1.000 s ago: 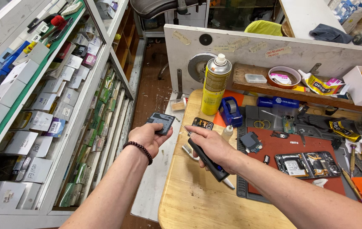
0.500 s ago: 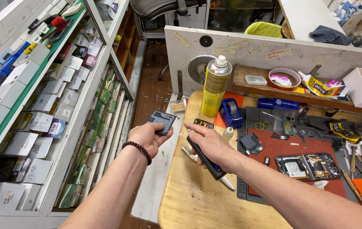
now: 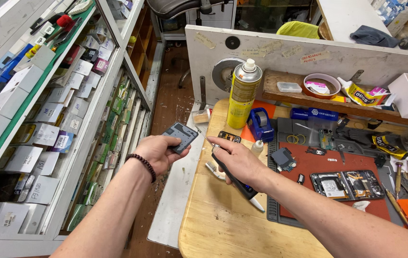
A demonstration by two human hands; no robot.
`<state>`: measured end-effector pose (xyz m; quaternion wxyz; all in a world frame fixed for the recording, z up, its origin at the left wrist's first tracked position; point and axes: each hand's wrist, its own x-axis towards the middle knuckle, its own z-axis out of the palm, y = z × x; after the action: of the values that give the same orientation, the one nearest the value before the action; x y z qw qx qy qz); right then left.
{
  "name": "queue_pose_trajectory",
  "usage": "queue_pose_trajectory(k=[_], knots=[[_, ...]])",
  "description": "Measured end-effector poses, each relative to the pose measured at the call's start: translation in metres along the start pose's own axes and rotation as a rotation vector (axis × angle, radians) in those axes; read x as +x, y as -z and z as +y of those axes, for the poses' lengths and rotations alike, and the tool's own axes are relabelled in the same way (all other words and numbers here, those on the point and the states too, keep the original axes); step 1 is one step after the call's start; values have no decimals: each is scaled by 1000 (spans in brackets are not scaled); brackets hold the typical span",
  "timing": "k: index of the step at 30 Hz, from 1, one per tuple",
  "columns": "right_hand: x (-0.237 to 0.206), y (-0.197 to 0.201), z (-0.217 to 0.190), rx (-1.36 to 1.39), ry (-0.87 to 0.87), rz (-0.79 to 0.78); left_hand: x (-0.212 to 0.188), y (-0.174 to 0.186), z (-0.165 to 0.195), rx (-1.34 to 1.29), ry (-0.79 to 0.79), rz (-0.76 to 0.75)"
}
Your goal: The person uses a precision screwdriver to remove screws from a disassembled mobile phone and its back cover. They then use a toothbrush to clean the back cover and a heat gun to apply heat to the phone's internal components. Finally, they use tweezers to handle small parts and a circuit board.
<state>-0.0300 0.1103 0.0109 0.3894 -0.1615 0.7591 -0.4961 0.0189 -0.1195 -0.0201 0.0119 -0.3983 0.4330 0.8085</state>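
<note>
Beside the cluttered wooden table (image 3: 213,224), off its left edge, the left hand (image 3: 158,153) pinches a small grey phone part (image 3: 180,136) between thumb and curled fingers (image 3: 175,149); the right hand (image 3: 237,160) grips a dark slim-tipped tool (image 3: 235,179), fingers wrapped tight.

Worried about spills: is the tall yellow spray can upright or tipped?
Upright. The tall yellow spray can stands on its base on the wooden table, white nozzle on top.
</note>
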Motion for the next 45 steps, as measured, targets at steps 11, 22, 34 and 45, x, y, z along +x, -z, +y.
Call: queue_pose_trajectory(k=[11, 22, 34, 45], knots=[[-16, 0, -5, -202, 112, -92, 20, 13, -3, -10, -232, 11], [-20, -4, -2, 158, 13, -129, 38, -20, -25, -517, -220, -24], [-20, -1, -3, 62, -5, -119, 14, -30, -3, -81, -267, 223], [-14, -1, 4, 84, -8, -92, 18, -22, -2, -105, -159, 172]])
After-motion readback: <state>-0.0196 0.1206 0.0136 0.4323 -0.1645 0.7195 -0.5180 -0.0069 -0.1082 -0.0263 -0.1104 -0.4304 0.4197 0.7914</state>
